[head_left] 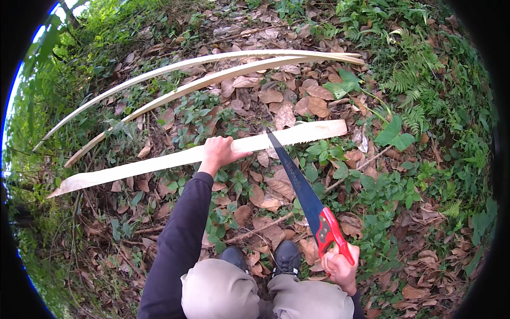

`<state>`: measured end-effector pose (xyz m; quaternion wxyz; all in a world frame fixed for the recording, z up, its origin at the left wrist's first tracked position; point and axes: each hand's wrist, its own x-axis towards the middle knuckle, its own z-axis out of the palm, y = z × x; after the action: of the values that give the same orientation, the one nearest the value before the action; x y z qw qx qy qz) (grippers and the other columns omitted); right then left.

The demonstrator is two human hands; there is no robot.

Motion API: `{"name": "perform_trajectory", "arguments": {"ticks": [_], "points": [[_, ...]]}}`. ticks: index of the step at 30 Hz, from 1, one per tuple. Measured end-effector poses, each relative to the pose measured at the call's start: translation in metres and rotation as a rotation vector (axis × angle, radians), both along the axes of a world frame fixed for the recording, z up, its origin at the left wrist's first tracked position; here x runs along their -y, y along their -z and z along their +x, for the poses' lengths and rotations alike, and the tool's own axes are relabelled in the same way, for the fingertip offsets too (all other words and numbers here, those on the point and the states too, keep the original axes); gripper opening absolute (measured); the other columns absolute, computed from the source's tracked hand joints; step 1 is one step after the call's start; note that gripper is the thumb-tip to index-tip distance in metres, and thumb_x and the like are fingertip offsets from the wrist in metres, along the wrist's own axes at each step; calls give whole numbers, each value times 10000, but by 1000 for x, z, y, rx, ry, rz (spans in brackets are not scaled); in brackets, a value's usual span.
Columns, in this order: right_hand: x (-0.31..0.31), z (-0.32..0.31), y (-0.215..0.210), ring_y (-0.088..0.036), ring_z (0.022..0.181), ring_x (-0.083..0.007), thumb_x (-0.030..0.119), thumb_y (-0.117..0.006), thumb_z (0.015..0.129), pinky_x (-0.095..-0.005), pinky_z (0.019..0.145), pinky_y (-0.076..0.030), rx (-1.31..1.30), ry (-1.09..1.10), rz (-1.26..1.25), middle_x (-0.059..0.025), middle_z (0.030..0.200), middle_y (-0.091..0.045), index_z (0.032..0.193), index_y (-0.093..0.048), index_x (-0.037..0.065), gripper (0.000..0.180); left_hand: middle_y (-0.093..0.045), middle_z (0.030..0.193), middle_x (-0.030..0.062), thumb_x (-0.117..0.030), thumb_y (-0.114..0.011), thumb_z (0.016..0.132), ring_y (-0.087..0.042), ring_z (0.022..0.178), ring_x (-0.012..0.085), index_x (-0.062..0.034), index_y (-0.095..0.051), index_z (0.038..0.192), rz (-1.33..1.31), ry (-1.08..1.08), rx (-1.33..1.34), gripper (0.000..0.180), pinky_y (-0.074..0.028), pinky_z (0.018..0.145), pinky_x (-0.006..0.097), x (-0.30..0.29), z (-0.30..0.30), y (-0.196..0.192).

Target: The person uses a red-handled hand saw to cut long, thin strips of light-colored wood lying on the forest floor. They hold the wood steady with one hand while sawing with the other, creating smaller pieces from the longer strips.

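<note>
A long, pale plank [151, 164] with rough edges lies crosswise in front of me, pointed at its left end and cut blunt at its right. My left hand [219, 152] is closed over the plank near its middle, with the thumb stretched along it to the right. In my right hand [341, 267] is a handsaw [297, 183], gripped by its red handle. Its dark blade slants up and to the left, and the tip reaches the plank a little right of my left hand. From this view I cannot tell whether the teeth touch the wood.
Two thin, curved wooden strips [212, 78] lie beyond the plank, meeting at their right ends. Dry brown leaves and low green plants cover the ground. A thin stick [358, 169] lies right of the saw. My dark shoes [287, 257] are just below the blade.
</note>
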<state>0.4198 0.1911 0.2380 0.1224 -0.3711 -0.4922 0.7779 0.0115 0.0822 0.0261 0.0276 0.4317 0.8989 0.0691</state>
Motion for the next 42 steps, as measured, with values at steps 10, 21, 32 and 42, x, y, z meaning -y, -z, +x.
{"name": "perform_trajectory", "arguments": {"ticks": [10, 21, 32, 42], "points": [[-16, 19, -79, -340, 347, -116, -41, -539, 816, -299, 378, -294, -56, 49, -10, -25, 452, -372, 602, -357, 57, 298, -655, 582, 162, -893, -575, 701, -688, 573, 309, -45, -671, 623, -19, 14, 38, 857, -528, 564, 412, 1, -6, 2], [-20, -115, 152, -438, 461, -67, 35, -652, 839, -282, 461, -342, -189, -37, 524, 32, 524, -481, 639, -520, 27, 240, -676, 616, 156, -900, -562, 703, -700, 611, 306, -31, -726, 655, -89, 1, 92, 886, -548, 613, 413, 1, -4, -8], [-14, -168, 228, -460, 446, -82, 35, -651, 808, -293, 454, -349, -229, 33, 392, 3, 510, -506, 640, -548, 15, 198, -691, 665, 202, -920, -545, 686, -716, 679, 357, 8, -719, 656, -134, -6, 206, 945, -570, 657, 438, -3, -16, -3], [-19, -179, 240, -485, 442, -109, 52, -646, 801, -310, 470, -377, -209, 17, 476, -19, 491, -505, 632, -543, 11, 202, -681, 653, 207, -922, -547, 680, -708, 667, 358, 14, -708, 645, -135, -3, 232, 950, -564, 646, 438, -5, -20, 3]]}}
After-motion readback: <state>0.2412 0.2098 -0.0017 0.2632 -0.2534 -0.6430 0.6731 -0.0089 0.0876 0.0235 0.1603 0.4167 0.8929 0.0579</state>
